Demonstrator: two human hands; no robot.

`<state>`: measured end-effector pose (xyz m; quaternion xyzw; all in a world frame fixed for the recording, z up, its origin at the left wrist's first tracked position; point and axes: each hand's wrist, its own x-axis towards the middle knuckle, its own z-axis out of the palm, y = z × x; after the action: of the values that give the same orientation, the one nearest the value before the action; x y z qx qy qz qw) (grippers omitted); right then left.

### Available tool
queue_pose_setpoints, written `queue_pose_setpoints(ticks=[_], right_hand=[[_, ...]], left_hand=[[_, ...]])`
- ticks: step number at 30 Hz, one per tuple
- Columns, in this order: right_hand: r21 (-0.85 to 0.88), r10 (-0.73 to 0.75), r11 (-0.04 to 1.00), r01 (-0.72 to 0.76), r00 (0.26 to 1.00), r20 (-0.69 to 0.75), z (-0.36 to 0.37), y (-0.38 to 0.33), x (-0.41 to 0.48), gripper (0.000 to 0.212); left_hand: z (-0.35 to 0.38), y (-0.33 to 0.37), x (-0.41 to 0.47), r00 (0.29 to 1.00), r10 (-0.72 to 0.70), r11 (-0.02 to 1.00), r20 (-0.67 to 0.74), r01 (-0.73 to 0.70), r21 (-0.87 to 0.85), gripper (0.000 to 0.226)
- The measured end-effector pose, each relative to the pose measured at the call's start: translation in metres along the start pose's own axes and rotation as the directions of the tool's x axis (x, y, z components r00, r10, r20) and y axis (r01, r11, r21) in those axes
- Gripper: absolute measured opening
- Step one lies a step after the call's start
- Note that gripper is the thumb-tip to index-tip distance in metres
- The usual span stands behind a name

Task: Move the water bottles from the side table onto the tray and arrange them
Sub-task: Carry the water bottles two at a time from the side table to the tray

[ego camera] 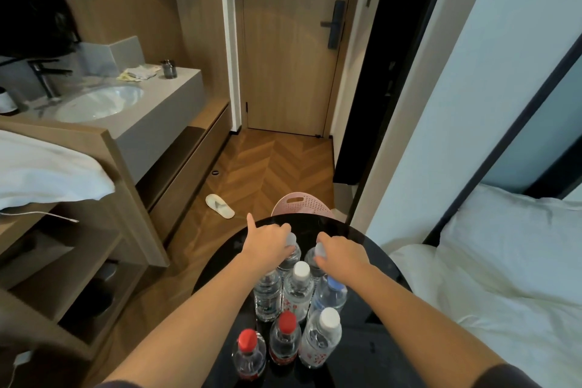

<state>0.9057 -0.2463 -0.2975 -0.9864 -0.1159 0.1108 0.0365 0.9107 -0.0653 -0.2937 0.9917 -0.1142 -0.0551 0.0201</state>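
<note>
Your left hand (267, 246) reaches over the cluster and curls its thumb and lower fingers round the cap of the far-left bottle (290, 257), with the index finger sticking straight out toward 11 o'clock. Your right hand (343, 253) comes in palm down and pinches the white cap of the far-right bottle (313, 263). Both forearms stretch in from the bottom edge and converge on the 12 o'clock end of the group.

The two gripped bottles stand upright side by side at that end, part of eight bottles packed close on the round black top (378, 261). From this angle you can't tell whether that top is the side table itself or a tray.

In the middle row, a clear bottle (267, 296) stands at 9 o'clock with its cap hidden under your left wrist. A white-capped bottle (299, 293) sits at the centre and a blue-capped bottle (333, 293) at 3 o'clock. Toward 6 o'clock stand the near red-capped bottle (248, 353), the second red-capped bottle (285, 340) and the near white-capped bottle (321, 340). All are upright and hold clear water.

Past the top at 12 o'clock, a pink perforated basket (302, 203) peeks over the rim, its contents hidden. A white slipper (220, 205) lies on the wood floor at 11 o'clock. A bed (504, 277) is at 3 o'clock and a washbasin (100, 102) at 10 o'clock.
</note>
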Motion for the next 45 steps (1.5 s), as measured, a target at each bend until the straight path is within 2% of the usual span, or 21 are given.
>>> queue_pose_setpoints(ticks=[5,11,20,25,34,40,45], right_hand=[[0.051,-0.019,0.998,0.020,1.000,-0.016,0.004,0.000,0.011,0.030],[0.154,0.050,0.987,-0.038,0.996,-0.073,0.006,0.016,0.015,0.026],[0.149,0.160,0.980,-0.132,0.968,-0.191,0.009,0.049,-0.003,0.027],[0.129,0.153,0.983,-0.131,0.972,-0.180,0.013,0.063,-0.030,0.027],[0.120,0.158,0.983,-0.141,0.976,-0.146,0.028,0.066,-0.099,0.019],[0.092,0.120,0.990,-0.110,0.986,-0.119,0.032,0.056,-0.133,0.018],[0.092,0.090,0.992,-0.081,0.990,-0.106,0.033,0.047,-0.155,0.020]], left_hand=[[0.003,0.000,0.010,0.997,-0.046,0.995,0.059,0.051,-0.081,0.036],[0.002,-0.006,0.014,0.987,-0.156,0.982,-0.030,0.152,-0.115,0.019],[-0.001,-0.037,-0.010,0.918,-0.341,0.936,-0.203,0.311,-0.163,0.022],[0.004,-0.047,-0.046,0.893,-0.411,0.905,-0.186,0.374,-0.202,0.024],[0.018,-0.016,-0.135,0.851,-0.522,0.832,-0.061,0.493,-0.254,0.020],[0.026,-0.002,-0.182,0.813,-0.578,0.801,-0.074,0.547,-0.245,0.023],[0.033,0.013,-0.214,0.813,-0.575,0.805,-0.089,0.544,-0.238,0.021]])
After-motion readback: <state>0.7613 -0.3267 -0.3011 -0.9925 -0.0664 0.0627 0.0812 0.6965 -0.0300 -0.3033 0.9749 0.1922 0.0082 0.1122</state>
